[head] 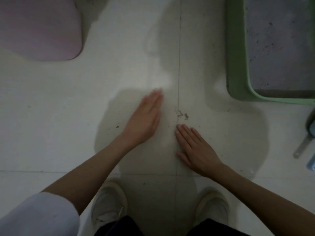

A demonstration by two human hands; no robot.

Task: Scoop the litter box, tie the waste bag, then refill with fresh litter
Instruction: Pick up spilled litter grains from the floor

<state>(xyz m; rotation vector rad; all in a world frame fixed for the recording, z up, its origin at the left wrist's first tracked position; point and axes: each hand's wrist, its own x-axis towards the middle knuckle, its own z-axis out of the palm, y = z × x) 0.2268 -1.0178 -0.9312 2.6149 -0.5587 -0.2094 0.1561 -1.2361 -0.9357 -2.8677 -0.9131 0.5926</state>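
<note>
A green litter box (236, 65) stands at the upper right, grey litter (281, 43) filling its inside. My left hand (144, 118) is stretched out flat over the white tiled floor, fingers straight and blurred, holding nothing. My right hand (194, 147) lies flat with straight fingers over the floor beside a tile seam, also empty. A few dark litter crumbs (183, 115) lie on the floor just beyond my right fingertips. At the right edge a scoop with a grey handle (302, 147) is partly cut off by the frame.
A pink rounded mat or cushion (37, 28) fills the upper left corner. My two light shoes (109, 201) stand at the bottom, on either side of the seam. A bluish object (312, 163) peeks in at the right edge below the scoop.
</note>
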